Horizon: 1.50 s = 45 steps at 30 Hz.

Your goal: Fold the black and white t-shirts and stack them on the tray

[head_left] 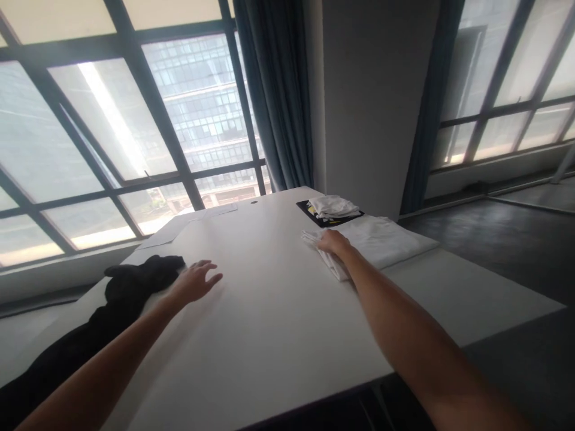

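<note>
My right hand (335, 242) is closed on the left edge of a folded white cloth (386, 239), which lies on the right part of the white table (260, 323). The fingertips are partly hidden behind the hand. Over the left part of the tabletop is my left hand (197, 280), its fingers spread and holding nothing. Beside it, a crumpled black garment (135, 281) stretches along the left of the table toward me. I cannot tell whether the left hand touches the surface.
Behind the white cloth, a smaller white folded cloth (335, 206) rests on a flat black item (305, 209) with yellow marks. Pale sheets (211, 212) lie near the far left edge. A dark curtain (278, 102) and a column (372, 108) stand beyond the table.
</note>
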Each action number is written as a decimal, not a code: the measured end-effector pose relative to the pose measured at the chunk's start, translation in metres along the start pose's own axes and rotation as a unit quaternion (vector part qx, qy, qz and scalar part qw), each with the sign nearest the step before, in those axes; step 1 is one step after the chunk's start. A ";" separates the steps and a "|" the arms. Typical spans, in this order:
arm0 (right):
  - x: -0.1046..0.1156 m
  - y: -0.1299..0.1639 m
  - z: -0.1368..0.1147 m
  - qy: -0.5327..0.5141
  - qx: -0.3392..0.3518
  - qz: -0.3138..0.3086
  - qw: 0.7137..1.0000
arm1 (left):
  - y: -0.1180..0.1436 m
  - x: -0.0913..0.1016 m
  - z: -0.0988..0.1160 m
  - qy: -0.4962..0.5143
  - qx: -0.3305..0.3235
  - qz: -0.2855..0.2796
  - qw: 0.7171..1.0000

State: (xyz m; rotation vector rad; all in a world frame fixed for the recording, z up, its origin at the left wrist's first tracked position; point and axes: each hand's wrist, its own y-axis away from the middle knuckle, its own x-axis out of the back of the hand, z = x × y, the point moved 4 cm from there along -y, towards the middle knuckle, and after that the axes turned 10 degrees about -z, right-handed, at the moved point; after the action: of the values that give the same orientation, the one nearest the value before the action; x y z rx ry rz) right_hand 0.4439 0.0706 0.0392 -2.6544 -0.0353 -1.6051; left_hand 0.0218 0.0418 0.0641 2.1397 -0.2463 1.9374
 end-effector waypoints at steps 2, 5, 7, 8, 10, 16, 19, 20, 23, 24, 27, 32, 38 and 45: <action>0.002 0.005 -0.012 -0.030 -0.048 -0.013 0.998 | 0.010 0.000 0.035 0.030 -0.060 0.013 0.998; -0.007 0.016 -0.057 -0.097 0.034 -0.036 0.994 | 0.023 -0.001 0.072 0.095 -0.110 0.058 0.988; -0.022 0.028 -0.095 -0.171 0.132 -0.069 0.974 | 0.027 -0.007 0.084 0.137 -0.130 0.099 0.977; -0.032 0.036 -0.114 -0.207 0.181 -0.100 0.956 | 0.028 -0.011 0.087 0.150 -0.143 0.115 0.972; -0.049 0.050 -0.144 -0.261 0.251 -0.157 0.919 | 0.028 -0.021 0.093 0.159 -0.179 0.133 0.962; -0.061 0.058 -0.159 -0.264 0.288 -0.129 0.912 | 0.027 -0.034 0.096 0.130 -0.253 0.084 0.955; -0.056 0.050 -0.146 -0.229 0.268 -0.082 0.932 | 0.030 -0.031 0.095 0.131 -0.279 0.074 0.949; -0.056 0.048 -0.143 -0.207 0.266 -0.068 0.939 | 0.031 -0.029 0.096 0.135 -0.292 0.070 0.944; -0.059 0.047 -0.141 -0.138 0.272 -0.055 0.951 | 0.034 -0.030 0.100 0.152 -0.303 0.045 0.940; -0.062 0.048 -0.142 -0.123 0.276 -0.060 0.951 | 0.034 -0.031 0.102 0.154 -0.292 0.033 0.943; -0.064 0.049 -0.145 -0.096 0.283 -0.065 0.952 | 0.031 -0.034 0.105 0.146 -0.243 0.014 0.959; -0.019 0.045 -0.119 -0.095 0.215 0.200 0.951 | 0.022 -0.013 0.073 0.113 -0.165 0.122 0.972; 0.017 0.042 -0.082 -0.154 0.102 0.412 0.892 | 0.038 0.024 0.001 0.174 0.001 0.425 0.888; -0.015 0.021 -0.073 -0.048 0.005 0.176 0.983 | 0.029 -0.002 -0.002 0.209 -0.086 0.308 0.924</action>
State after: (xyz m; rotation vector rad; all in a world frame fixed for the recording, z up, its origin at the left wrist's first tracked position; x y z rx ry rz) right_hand 0.3733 0.0461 0.0593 -2.5447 0.3980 -1.3608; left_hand 0.0114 0.0142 0.0644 1.5896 -1.0607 2.5204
